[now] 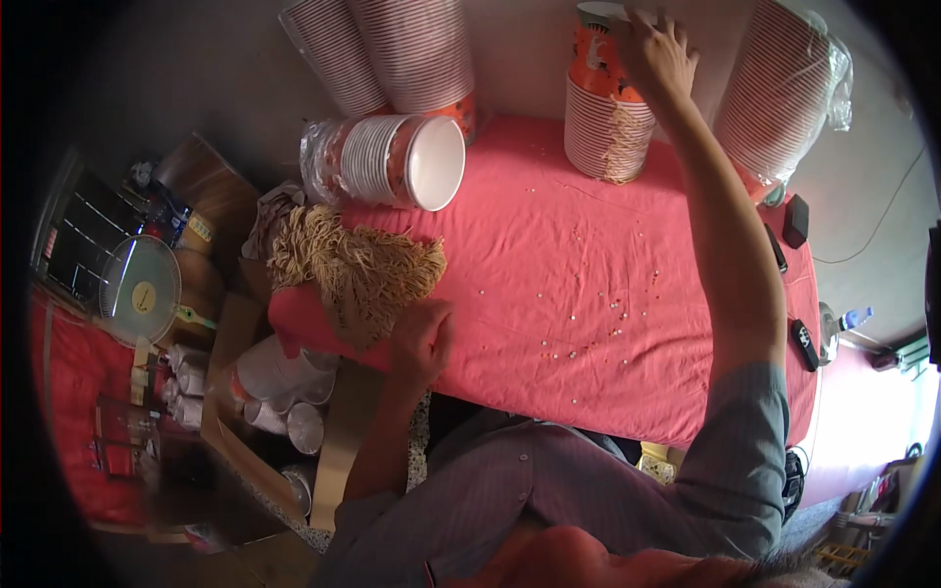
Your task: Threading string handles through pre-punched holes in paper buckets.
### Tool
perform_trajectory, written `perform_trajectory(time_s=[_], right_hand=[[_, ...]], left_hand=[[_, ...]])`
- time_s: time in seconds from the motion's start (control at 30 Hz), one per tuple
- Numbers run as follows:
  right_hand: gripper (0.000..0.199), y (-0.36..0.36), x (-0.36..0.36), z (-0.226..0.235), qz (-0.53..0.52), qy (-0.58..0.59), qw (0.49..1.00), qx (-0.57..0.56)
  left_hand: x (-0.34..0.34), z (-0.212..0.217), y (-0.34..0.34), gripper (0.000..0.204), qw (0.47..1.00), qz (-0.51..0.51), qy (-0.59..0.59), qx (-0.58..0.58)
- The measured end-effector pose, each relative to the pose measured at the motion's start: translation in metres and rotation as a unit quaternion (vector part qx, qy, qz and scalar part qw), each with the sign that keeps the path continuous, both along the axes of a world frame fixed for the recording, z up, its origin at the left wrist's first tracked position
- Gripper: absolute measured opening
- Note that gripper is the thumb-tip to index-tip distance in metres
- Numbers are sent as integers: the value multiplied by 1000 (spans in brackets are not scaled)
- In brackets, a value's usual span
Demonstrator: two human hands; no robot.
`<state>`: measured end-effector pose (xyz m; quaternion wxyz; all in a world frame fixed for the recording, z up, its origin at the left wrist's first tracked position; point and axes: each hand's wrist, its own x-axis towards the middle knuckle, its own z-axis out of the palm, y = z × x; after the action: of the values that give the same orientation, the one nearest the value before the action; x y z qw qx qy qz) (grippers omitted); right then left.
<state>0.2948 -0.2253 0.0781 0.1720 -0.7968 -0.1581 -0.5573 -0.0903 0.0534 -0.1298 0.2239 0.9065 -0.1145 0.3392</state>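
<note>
While the right grip [667, 64] spreads open at the top of the far tub stack [590, 127], contact unclear, the left grip [422, 341] curls loosely near tan strands [377, 269], contents hidden; light, level pressure should keep the stack steady on the bench [500, 260].

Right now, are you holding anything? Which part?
Can't tell if the right hand grips the orange bucket by its rim; nothing shows in the curled left hand.

Tablecloth [490, 358] looks matt, creased cloth | strand bundle [368, 265] looks rough, fibrous, matt | bucket stack [591, 132] looks smooth paper, faintly glossy | wrapper [839, 76] looks clear, crinkled, glossy plastic | carton [235, 328] looks matt cardboard | shirt [730, 421] looks matt cloth
</note>
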Motion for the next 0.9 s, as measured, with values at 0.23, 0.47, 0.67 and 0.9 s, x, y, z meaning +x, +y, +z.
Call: perform_trajectory(time_s=[0.23, 0.47, 0.67, 0.9], right_hand=[[23, 139, -122, -122, 324, 386, 856, -115], [29, 207, -156, -158, 371, 431, 819, -82], [33, 223, -154, -159, 334, 429, 837, -64], [28, 225, -159, -162, 346, 447, 825, 7]], left_hand=[[57, 45, 53, 21, 992, 107, -71, 2], [149, 71, 110, 35, 991, 117, -70, 8], [170, 59, 118, 38, 994, 93, -49, -17], [171, 52, 113, 40, 993, 87, -58, -49]])
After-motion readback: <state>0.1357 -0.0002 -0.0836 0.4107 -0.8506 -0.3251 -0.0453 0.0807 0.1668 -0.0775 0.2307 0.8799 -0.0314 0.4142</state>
